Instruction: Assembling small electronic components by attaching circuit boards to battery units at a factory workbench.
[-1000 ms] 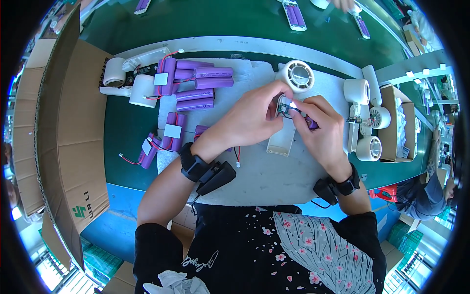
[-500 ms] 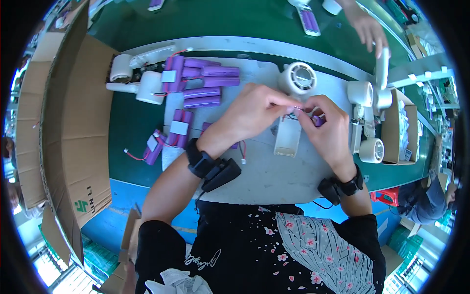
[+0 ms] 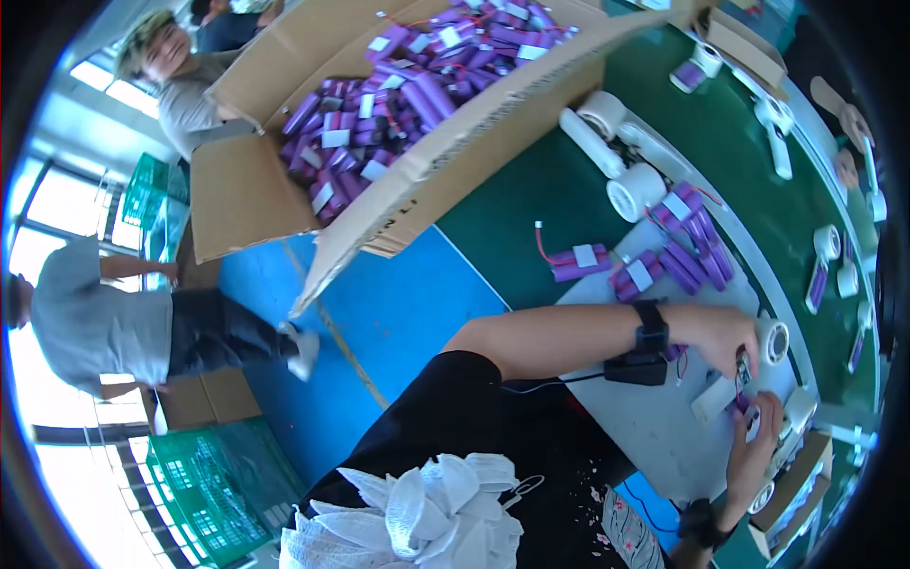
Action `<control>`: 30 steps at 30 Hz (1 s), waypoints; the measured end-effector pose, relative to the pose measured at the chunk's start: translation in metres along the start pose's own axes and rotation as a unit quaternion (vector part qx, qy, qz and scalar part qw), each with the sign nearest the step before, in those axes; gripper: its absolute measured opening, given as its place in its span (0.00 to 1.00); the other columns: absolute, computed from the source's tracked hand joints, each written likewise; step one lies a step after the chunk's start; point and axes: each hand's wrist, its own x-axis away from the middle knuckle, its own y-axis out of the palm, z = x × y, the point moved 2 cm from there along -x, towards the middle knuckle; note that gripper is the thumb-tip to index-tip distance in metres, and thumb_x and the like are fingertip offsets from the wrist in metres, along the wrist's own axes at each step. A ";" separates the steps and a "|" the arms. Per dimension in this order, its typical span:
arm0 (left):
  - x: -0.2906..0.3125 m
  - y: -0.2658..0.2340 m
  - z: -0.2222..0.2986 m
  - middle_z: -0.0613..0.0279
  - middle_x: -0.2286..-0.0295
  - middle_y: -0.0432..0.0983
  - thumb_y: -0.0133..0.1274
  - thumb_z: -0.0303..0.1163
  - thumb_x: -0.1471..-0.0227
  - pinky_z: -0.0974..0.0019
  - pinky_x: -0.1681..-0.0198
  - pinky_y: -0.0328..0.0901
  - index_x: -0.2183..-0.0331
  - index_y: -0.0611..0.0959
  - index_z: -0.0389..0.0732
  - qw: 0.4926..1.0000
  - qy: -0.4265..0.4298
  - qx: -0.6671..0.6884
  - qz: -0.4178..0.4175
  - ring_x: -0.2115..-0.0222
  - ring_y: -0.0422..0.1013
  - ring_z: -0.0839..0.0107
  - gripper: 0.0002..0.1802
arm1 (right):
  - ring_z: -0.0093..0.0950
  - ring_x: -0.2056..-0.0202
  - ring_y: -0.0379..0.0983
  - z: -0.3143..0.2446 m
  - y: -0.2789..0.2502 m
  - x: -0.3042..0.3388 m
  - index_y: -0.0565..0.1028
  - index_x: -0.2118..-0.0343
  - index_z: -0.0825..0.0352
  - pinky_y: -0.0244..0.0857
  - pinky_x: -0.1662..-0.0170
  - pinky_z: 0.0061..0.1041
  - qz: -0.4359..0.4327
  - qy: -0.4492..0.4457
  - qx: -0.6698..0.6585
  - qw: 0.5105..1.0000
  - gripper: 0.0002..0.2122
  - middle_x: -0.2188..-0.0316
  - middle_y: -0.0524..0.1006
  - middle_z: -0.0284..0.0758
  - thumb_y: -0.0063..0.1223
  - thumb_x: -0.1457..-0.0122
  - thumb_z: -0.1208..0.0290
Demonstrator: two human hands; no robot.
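At the right of the view, my left hand (image 3: 722,334) is closed, its fingertips pinching a small dark, board-like part (image 3: 743,364) too small to make out well. Just below it my right hand (image 3: 755,438) curls its fingers round a purple battery pack (image 3: 741,403), mostly hidden by the fingers. Beside both hands an open white casing piece (image 3: 713,399) lies on the grey work mat (image 3: 621,379). A white round fan head (image 3: 773,341) stands right by my left hand. Several wired purple battery packs (image 3: 682,266) lie beyond my left forearm.
A large cardboard box (image 3: 493,171) heaped with purple battery packs (image 3: 417,95) stands at the far left. White fan parts (image 3: 635,192) sit by it on the green table. A smaller carton (image 3: 794,479) is at the right. One person (image 3: 114,308) walks on the blue floor; another (image 3: 194,95) is behind the box.
The view has swung left, bringing the large box's contents and two people into sight. My hands stay close together over the mat, now farther right in the picture.
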 end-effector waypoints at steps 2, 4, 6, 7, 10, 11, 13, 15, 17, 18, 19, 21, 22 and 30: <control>-0.002 0.004 -0.001 0.58 0.77 0.79 0.57 0.27 0.67 0.60 0.71 0.66 0.65 0.87 0.46 1.000 -0.005 -0.014 0.024 0.76 0.73 0.62 0.19 | 0.42 0.56 0.69 0.010 0.000 0.009 0.71 0.61 0.74 0.62 0.51 0.35 -0.006 0.012 0.002 1.000 0.12 0.58 0.72 0.44 0.56 0.49 0.80; -0.004 0.007 -0.001 0.58 0.76 0.79 0.58 0.26 0.68 0.60 0.70 0.67 0.67 0.87 0.46 0.998 -0.012 -0.023 0.049 0.75 0.74 0.62 0.18 | 0.43 0.55 0.72 0.021 -0.002 0.015 0.74 0.61 0.74 0.63 0.49 0.34 -0.019 0.066 0.013 0.998 0.11 0.56 0.75 0.46 0.55 0.48 0.82; -0.007 0.008 -0.002 0.59 0.76 0.80 0.59 0.26 0.69 0.60 0.70 0.67 0.68 0.87 0.46 0.998 -0.015 -0.024 0.056 0.74 0.74 0.62 0.17 | 0.42 0.57 0.73 0.022 -0.005 0.014 0.75 0.62 0.75 0.65 0.51 0.34 -0.019 0.056 0.027 0.998 0.09 0.57 0.76 0.46 0.55 0.48 0.82; -0.008 0.009 -0.003 0.59 0.76 0.80 0.59 0.26 0.69 0.60 0.70 0.67 0.69 0.87 0.46 0.998 -0.017 -0.020 0.058 0.74 0.75 0.62 0.17 | 0.42 0.58 0.74 0.022 -0.006 0.014 0.76 0.64 0.76 0.66 0.52 0.35 -0.018 0.053 0.040 0.998 0.08 0.58 0.76 0.46 0.55 0.47 0.81; -0.011 0.010 -0.008 0.60 0.75 0.80 0.60 0.26 0.70 0.60 0.69 0.68 0.70 0.88 0.47 0.997 -0.015 -0.022 0.067 0.73 0.75 0.62 0.16 | 0.42 0.59 0.75 0.026 -0.004 0.011 0.78 0.65 0.76 0.68 0.53 0.35 -0.021 0.033 0.072 0.997 0.07 0.59 0.77 0.46 0.54 0.47 0.81; -0.012 0.011 -0.010 0.60 0.75 0.80 0.61 0.26 0.70 0.60 0.69 0.68 0.71 0.88 0.47 0.997 -0.010 -0.022 0.069 0.73 0.75 0.63 0.16 | 0.42 0.59 0.75 0.027 -0.003 0.011 0.78 0.66 0.76 0.68 0.53 0.35 -0.026 0.023 0.092 0.995 0.07 0.59 0.78 0.46 0.54 0.47 0.82; -0.013 0.012 -0.012 0.61 0.75 0.81 0.61 0.26 0.71 0.61 0.69 0.68 0.71 0.88 0.47 0.997 -0.006 -0.024 0.073 0.73 0.76 0.63 0.16 | 0.43 0.59 0.76 0.026 -0.002 0.011 0.78 0.66 0.76 0.68 0.53 0.36 -0.030 0.010 0.111 0.993 0.07 0.59 0.78 0.46 0.54 0.48 0.82; -0.012 0.012 -0.012 0.61 0.74 0.81 0.61 0.27 0.70 0.62 0.68 0.68 0.71 0.88 0.48 0.997 -0.016 -0.027 0.065 0.73 0.76 0.64 0.15 | 0.43 0.59 0.76 0.020 -0.001 0.010 0.78 0.66 0.77 0.68 0.53 0.36 -0.038 0.008 0.131 0.991 0.07 0.59 0.78 0.46 0.54 0.48 0.83; -0.012 0.013 -0.014 0.62 0.74 0.81 0.61 0.27 0.70 0.62 0.68 0.69 0.71 0.88 0.48 0.997 -0.023 -0.030 0.064 0.73 0.76 0.64 0.15 | 0.43 0.59 0.76 0.021 0.000 0.010 0.78 0.66 0.77 0.69 0.53 0.36 -0.043 0.003 0.139 0.989 0.07 0.59 0.78 0.46 0.54 0.49 0.83; -0.014 0.014 -0.016 0.62 0.74 0.81 0.62 0.27 0.70 0.63 0.67 0.69 0.71 0.88 0.48 0.997 -0.023 -0.032 0.062 0.72 0.76 0.65 0.15 | 0.43 0.59 0.76 0.028 -0.001 0.010 0.78 0.66 0.77 0.69 0.53 0.36 -0.042 0.004 0.130 0.991 0.07 0.59 0.78 0.46 0.54 0.49 0.83; -0.015 0.015 -0.018 0.63 0.74 0.81 0.62 0.27 0.70 0.63 0.67 0.69 0.71 0.88 0.48 0.997 -0.023 -0.034 0.059 0.72 0.76 0.65 0.15 | 0.43 0.59 0.76 0.035 -0.001 0.010 0.78 0.67 0.77 0.69 0.53 0.36 -0.042 0.004 0.120 0.992 0.07 0.59 0.78 0.47 0.54 0.49 0.84; -0.015 0.015 -0.019 0.63 0.73 0.81 0.62 0.27 0.70 0.64 0.67 0.69 0.70 0.88 0.48 0.997 -0.026 -0.038 0.060 0.72 0.76 0.65 0.16 | 0.43 0.59 0.76 0.038 -0.002 0.009 0.78 0.67 0.77 0.69 0.53 0.36 -0.043 0.001 0.109 0.993 0.07 0.59 0.78 0.47 0.54 0.49 0.84; -0.015 0.014 -0.019 0.63 0.73 0.81 0.62 0.28 0.70 0.64 0.67 0.69 0.70 0.88 0.49 0.997 -0.032 -0.036 0.055 0.71 0.76 0.65 0.16 | 0.43 0.58 0.76 0.039 -0.002 0.008 0.78 0.67 0.77 0.69 0.53 0.36 -0.046 0.005 0.091 0.995 0.06 0.59 0.78 0.47 0.54 0.49 0.83; -0.014 0.014 -0.019 0.63 0.72 0.81 0.61 0.29 0.68 0.64 0.66 0.69 0.69 0.87 0.49 0.998 -0.041 -0.039 0.041 0.69 0.76 0.65 0.16 | 0.42 0.56 0.76 0.048 0.001 0.017 0.78 0.68 0.77 0.68 0.52 0.36 -0.014 -0.003 0.071 0.997 0.05 0.58 0.78 0.46 0.55 0.47 0.82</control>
